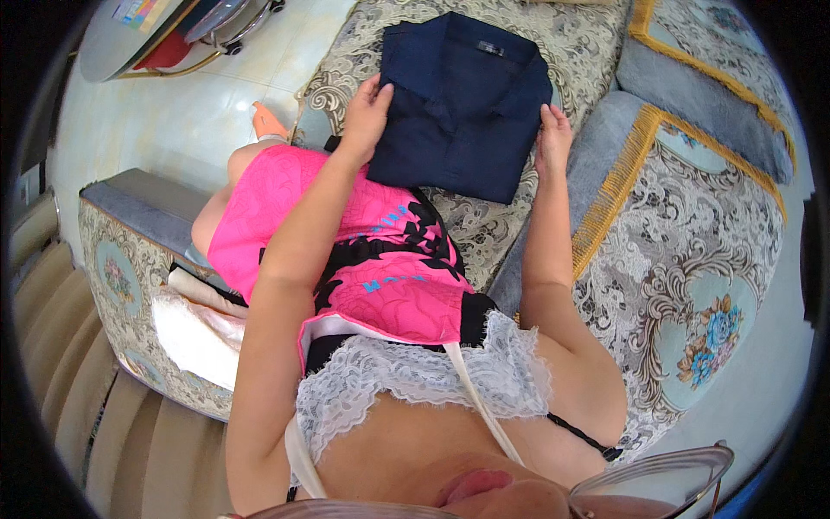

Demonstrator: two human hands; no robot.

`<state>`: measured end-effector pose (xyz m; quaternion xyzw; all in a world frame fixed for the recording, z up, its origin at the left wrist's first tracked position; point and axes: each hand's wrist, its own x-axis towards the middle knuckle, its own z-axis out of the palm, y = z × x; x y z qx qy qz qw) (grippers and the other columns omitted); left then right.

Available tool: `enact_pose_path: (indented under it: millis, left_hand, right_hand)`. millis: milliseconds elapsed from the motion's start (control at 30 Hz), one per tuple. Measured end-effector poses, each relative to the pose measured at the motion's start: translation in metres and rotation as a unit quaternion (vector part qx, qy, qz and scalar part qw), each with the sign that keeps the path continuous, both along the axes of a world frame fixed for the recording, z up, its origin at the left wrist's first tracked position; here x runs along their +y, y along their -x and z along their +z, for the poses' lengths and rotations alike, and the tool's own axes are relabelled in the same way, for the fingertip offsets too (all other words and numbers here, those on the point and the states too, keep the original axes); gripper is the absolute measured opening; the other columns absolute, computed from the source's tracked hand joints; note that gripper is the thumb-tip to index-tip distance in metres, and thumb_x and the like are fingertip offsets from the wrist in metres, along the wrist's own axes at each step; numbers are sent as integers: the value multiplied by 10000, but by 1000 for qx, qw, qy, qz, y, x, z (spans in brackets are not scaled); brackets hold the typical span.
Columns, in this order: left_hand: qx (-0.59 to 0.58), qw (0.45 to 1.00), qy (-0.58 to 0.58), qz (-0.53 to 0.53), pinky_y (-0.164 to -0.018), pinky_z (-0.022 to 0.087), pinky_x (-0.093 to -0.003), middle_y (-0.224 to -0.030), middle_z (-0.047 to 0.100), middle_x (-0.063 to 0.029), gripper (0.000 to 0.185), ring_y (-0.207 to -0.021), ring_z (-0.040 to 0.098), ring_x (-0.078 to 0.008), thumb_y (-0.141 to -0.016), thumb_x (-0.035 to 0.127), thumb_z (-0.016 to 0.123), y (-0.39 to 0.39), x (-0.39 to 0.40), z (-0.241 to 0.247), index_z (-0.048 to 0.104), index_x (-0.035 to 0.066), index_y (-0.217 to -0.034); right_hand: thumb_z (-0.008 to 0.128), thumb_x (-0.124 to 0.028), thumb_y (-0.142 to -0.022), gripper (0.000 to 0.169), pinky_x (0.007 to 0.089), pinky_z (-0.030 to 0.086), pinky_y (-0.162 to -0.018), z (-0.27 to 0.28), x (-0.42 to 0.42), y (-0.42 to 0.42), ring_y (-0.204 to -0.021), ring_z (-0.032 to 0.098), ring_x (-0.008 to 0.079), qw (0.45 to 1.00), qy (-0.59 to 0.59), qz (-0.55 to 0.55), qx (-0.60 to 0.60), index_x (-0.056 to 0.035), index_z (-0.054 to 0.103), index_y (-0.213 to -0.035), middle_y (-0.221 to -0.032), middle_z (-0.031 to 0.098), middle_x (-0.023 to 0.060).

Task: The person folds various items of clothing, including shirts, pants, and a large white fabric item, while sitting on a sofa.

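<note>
A folded navy shirt lies flat on the patterned seat cover, its collar and neck tag at the far end. At its left edge, my left hand pinches the cloth between thumb and fingers. My right hand holds the opposite edge, with its fingertips bent at the fabric. The shirt's near edge reaches close to the pink apron on my lap.
Grey cushions with gold-fringed patterned covers stand at the right. White and pale cloths lie on the sofa arm at the left. A round table and a wheeled stool are at the upper left.
</note>
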<state>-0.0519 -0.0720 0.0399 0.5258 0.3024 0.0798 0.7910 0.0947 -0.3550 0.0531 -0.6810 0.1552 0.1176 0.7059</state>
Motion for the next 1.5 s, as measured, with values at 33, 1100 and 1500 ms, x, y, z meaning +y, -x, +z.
enact_pose_path:
  millis: [33, 1100, 1500]
  left_hand:
    - [-4, 999, 42, -7, -885, 438, -235, -1107, 636, -40, 331, -981, 571, -103, -961, 172, 551, 1, 4, -4, 559, 7, -1248]
    - [-8, 896, -376, -237, -991, 416, -424, -1276, 469, -227, 614, -1165, 486, -418, -811, 84, 666, 83, -14, 31, 418, 143, -1369]
    - [-62, 703, -654, -273, -1073, 277, -535, -1429, 399, -118, 520, -1331, 357, -311, -840, 225, 634, 79, -47, 62, 487, 172, -1336]
  right_hand:
    - [637, -179, -918, 288, 248, 468, -739, -3, -2, 0, -826, 586, 113, 1000, 5, -22, 15, -12, 555, -1137, -939, 647, 49]
    - [628, -213, -766, 212, 496, 487, -847, 10, 264, -30, -869, 653, 343, 535, 547, 543, -345, -49, 697, -880, -875, 678, 180]
    - [608, -360, -888, 425, 697, 192, -1011, 45, 166, 33, -1319, 380, 310, 630, 449, 299, -559, -222, 556, -1287, -1365, 491, 73]
